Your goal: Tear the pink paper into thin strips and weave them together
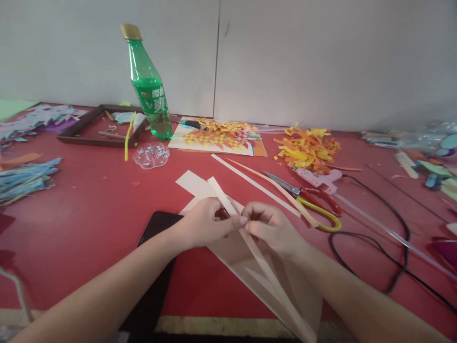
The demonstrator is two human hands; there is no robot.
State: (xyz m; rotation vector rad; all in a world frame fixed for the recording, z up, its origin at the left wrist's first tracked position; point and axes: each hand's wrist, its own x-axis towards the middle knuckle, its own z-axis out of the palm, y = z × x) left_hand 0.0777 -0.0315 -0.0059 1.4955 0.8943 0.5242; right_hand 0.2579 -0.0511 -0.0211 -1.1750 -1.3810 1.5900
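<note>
My left hand [205, 224] and my right hand [273, 228] meet at the middle of the red table [89, 209], fingers pinched together on a long cream paper strip [223, 195] that runs diagonally from the far left toward the near edge. A larger sheet of cream paper [235, 252] lies under both hands, with more cut strips [282, 295] fanned out below my right wrist. Red-and-yellow-handled scissors [310, 200] lie just right of my right hand, blades pointing left.
A green plastic bottle [148, 90] stands at the back. Near it lie a wooden frame [96, 126], a clear tray of googly eyes [152, 155], woven orange paper [217, 136] and orange-yellow scraps [309, 147]. A black phone [157, 228] is under my left wrist; a black cable [371, 243] loops right.
</note>
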